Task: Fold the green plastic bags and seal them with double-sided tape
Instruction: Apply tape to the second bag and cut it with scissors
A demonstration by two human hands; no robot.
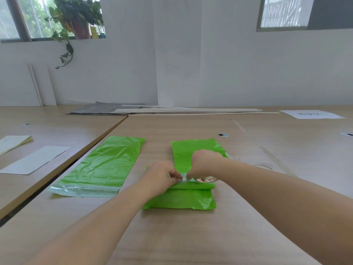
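A folded green plastic bag (pixel 183 199) lies in front of me on the wooden table (pixel 191 236), its near part folded over and its far part (pixel 191 148) stretching away. My right hand (pixel 204 161) holds a roll of double-sided tape (pixel 207 179) over the fold. My left hand (pixel 162 175) pinches the free end of the tape (pixel 183 177) between thumb and fingers, right beside the roll. A second green bag (pixel 107 163) lies flat and unfolded to the left, its clear sealing strip (pixel 84 190) toward me.
White sheets (pixel 36 159) and a yellowish pad (pixel 11 142) lie on the adjoining left table. Long thin wooden strips (pixel 191 110) and a grey sheet (pixel 103 109) rest at the far edge. A printed paper (pixel 311 114) sits far right. Cable grommets (pixel 223 135) dot the tabletop.
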